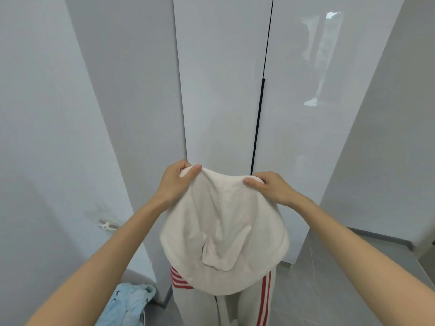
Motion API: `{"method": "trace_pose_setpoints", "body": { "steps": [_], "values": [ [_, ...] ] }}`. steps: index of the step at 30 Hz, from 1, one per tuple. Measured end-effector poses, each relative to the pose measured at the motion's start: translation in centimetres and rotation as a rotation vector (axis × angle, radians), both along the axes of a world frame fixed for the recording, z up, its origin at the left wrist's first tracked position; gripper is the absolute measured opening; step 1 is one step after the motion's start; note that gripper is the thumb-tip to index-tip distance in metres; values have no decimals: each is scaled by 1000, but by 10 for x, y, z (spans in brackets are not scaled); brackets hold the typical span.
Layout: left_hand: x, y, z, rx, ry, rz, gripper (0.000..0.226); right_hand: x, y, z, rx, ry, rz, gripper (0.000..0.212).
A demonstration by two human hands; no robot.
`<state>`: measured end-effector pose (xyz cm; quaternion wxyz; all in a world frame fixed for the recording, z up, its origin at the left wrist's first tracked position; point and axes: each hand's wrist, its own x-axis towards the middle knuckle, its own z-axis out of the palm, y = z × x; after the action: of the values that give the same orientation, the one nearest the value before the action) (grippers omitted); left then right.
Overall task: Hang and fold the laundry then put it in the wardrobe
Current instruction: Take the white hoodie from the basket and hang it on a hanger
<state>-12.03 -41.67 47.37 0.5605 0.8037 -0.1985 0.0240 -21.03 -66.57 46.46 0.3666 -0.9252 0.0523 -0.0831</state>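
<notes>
A: Where do we stand on the laundry?

B: Early to middle, we judge. We hold one cream garment (pixel 223 231) up in front of the wardrobe (pixel 223 78), close to its doors. It hangs free and unfolded, on no hanger that we can see.

A: Grip?

B: The left hand (pixel 174 184) pinches the top left edge, thumb on the near face, fingers curled behind. The right hand (pixel 273 188) clamps the top right edge the same way. The cloth sags between them.

A: What sort of garment?

B: We cannot tell. Red stripes (pixel 264 302) show on its lower part, left and right.

A: And the wardrobe?

B: Both doors are closed. A dark handle strip (pixel 258 128) runs down the gap between them. We see nothing put away.

A: More laundry waiting?

B: A light-blue garment (pixel 131 300) lies bunched low at near left. Whether it sits in a basket, we cannot tell.

A: So what is left?

B: We reckon most of it: fold or hang the cream piece, open a door, stow it, then do the blue one.
</notes>
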Motion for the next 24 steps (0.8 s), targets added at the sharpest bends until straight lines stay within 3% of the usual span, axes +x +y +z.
{"method": "trace_pose_setpoints", "body": {
  "steps": [7, 11, 20, 24],
  "values": [
    [44, -28, -6, -131, 94, -77, 30, 51, -9, -28, -99, 163, 45, 34],
    [84, -48, -12, -172, 113, -130, 18, 94, -20, -40, 13, 195, 16, 21],
    [168, -85, -18, -57, 45, -335, 9, 177, -46, -18, 160, -255, -409, 10],
    [202, -99, -13, -28, -7, -329, 8, 213, -66, -11, 186, -329, -523, 17]
  ]
}}
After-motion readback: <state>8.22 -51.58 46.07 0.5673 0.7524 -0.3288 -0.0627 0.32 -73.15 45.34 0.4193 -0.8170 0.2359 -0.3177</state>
